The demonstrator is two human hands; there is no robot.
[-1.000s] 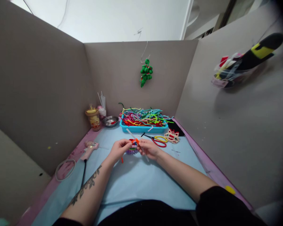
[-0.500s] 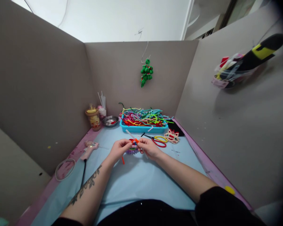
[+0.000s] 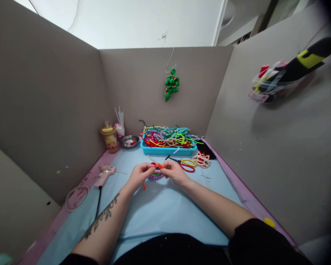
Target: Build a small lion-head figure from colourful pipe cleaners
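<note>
Over the middle of the blue cloth, my left hand and my right hand pinch an orange pipe cleaner between thumbs and fingertips. A short orange tail of it hangs below my left fingers. Just under the fingertips is a round piece with a purple looped rim, showing some red, green and blue inside. The fingers partly cover this piece, and I cannot tell whether the orange strand is joined to it. To the right of my right hand lie scissors with red and yellow handles.
A turquoise tray of colourful pipe cleaners stands behind my hands. At left are a pink glue gun, a metal bowl and a lidded cup. A beige-and-red pipe-cleaner piece lies right. Grey panels enclose three sides.
Both hands stay in nearly the same place. My right fingers have shifted slightly on the orange pipe cleaner, and its hanging tail has moved up a little. The view has moved slightly.
</note>
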